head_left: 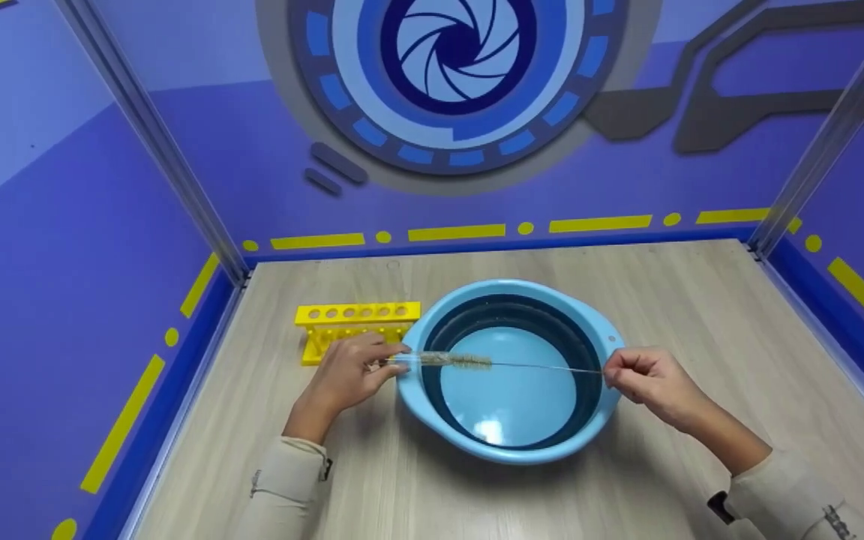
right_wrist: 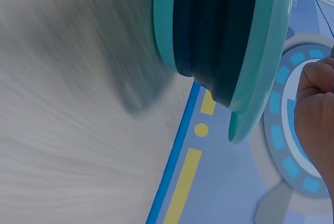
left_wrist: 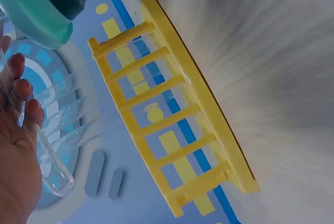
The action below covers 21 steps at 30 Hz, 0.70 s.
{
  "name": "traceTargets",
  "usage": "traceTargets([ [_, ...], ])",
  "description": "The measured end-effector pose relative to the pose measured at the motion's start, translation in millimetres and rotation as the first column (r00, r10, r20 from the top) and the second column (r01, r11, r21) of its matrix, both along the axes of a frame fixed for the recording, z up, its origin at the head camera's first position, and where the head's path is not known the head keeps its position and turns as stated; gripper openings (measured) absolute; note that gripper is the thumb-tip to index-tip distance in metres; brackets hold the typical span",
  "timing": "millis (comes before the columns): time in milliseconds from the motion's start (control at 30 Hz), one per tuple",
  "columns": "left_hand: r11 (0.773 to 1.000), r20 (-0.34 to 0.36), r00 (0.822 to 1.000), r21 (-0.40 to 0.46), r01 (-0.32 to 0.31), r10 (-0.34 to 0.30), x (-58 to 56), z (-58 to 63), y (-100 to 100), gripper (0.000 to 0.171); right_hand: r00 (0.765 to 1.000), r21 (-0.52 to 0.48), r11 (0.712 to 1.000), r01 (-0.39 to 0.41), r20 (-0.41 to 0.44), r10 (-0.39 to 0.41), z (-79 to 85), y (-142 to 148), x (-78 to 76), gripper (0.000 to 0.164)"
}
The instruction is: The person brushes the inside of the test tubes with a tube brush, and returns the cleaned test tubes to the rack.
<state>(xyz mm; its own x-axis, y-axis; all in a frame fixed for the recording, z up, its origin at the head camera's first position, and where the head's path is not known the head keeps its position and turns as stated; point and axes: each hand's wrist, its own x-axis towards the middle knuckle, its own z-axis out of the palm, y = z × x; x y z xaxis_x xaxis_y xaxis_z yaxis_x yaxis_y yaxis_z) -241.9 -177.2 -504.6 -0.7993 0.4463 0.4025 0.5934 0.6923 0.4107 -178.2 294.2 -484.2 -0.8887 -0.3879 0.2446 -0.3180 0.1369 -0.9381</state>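
My left hand (head_left: 353,375) holds a clear test tube (left_wrist: 58,179) level over the left rim of a blue basin (head_left: 511,454). The tube's rounded end sticks out past the palm in the left wrist view. A test tube brush (head_left: 471,362) reaches into the tube's mouth, part of its tan bristles inside and part outside. Its thin wire runs right across the basin to my right hand (head_left: 649,382), which pinches the wire's end by the right rim. In the right wrist view the right hand (right_wrist: 317,114) shows curled fingers, its fingertips cut off by the frame.
A yellow test tube rack (head_left: 357,310) stands left of the basin, close behind the left hand. Several clear tubes (left_wrist: 65,112) show faintly at the rack. Blue-purple printed panels (head_left: 462,202) wall in the wooden table (head_left: 672,300) at the back and sides.
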Motion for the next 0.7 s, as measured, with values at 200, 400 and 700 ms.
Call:
traceTargets([
  [200, 1.000, -0.010, 1.000, 0.011, -0.021, 0.021, -3.4, -0.9, -5, 0.031, 0.999, 0.005, 1.000, -0.026, -0.042, 0.026, -3.9, 2, 1.5, 0.015],
  [400, 0.998, -0.026, 0.998, 0.001, -0.056, 0.056, -5.7, -9.6, -17, 0.030, 0.998, -0.009, 0.999, -0.035, -0.058, 0.034, -7.8, 10, 2.4, 0.016],
  [700, 0.988, -0.091, 0.984, 0.041, -0.148, 0.151, 1.7, -24.7, -44, 0.027, 0.992, 0.060, 0.991, 0.121, -0.055, -0.117, -12.6, 36, 1.5, 0.025],
])
